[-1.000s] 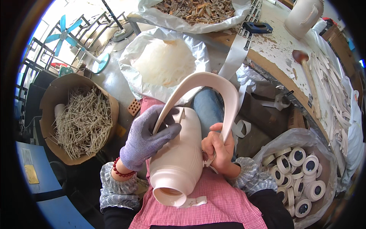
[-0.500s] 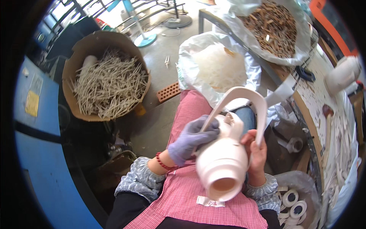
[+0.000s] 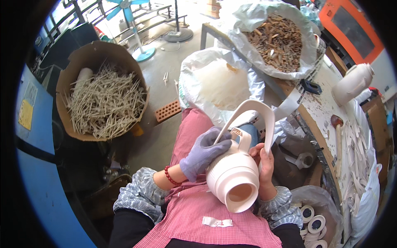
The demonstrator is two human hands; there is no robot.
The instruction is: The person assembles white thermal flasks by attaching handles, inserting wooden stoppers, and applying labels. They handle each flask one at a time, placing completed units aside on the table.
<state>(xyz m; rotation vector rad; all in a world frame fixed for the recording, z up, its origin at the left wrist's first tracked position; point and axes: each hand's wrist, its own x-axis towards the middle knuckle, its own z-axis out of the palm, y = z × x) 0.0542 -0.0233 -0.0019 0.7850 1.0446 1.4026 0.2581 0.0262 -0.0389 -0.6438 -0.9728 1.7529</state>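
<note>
A pale pinkish-white plastic jug body [image 3: 233,175] lies tilted over my lap, its round open mouth toward me. A wide curved carrying handle [image 3: 268,118] arches over its far end, and a smaller side grip [image 3: 245,139] stands out from the body. My left hand [image 3: 202,152], in a purple-grey glove, is closed round the jug's left side near one end of the arched handle. My bare right hand [image 3: 264,167] holds the handle's other end, fingers partly hidden behind it. The jug hides where that end meets the body.
A carton [image 3: 62,107] of thin plastic sprues stands left, beside a blue cabinet [image 3: 31,165]. Ahead are a sack of translucent pieces [image 3: 221,84] and a sack of brown scraps [image 3: 275,41]. The right bench [image 3: 320,105] bears another jug body [image 3: 351,84], a mallet [image 3: 338,140] and white strips.
The whole view has shifted, so the surroundings sit further left. The jug has tipped slightly in my hands, and its side grip shows more plainly. Both hands keep their hold.
</note>
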